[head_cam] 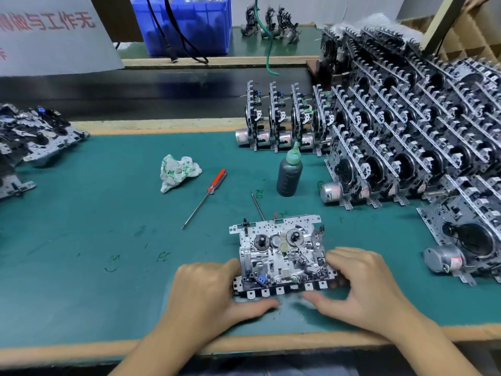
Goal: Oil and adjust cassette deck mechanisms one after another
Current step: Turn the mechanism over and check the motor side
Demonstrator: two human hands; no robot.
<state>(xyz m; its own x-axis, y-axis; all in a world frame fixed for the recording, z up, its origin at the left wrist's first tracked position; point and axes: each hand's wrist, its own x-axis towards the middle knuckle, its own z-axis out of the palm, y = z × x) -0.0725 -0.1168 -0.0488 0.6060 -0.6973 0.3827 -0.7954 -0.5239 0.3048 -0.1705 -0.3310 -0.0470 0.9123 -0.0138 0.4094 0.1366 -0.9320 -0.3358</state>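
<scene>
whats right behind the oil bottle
Behind the oil bottle stands a row of upright cassette mechanisms with silver motors at their base. The bottle's green tip covers part of one of them; farther back lies the dark conveyor belt.

- The work mat (95, 240) is teal green, edged in tan along its near and far sides, with small green scribbles on it.
- The screwdriver (206, 196) has a clear red handle and a silver shaft.
- The crumpled cloth (177, 172), left of the screwdriver, is white with a green printed pattern.
- The oil bottle (289, 176) is dark grey with a green cap.
- The cassette mechanism (282, 256) nearest is silver and black, with one small blue part.
- The far crate (187, 23) is blue.
- The far-left sign (54, 36) is grey with red characters.
- The stacked mechanisms (406, 137) on the right are silver and black.
</scene>
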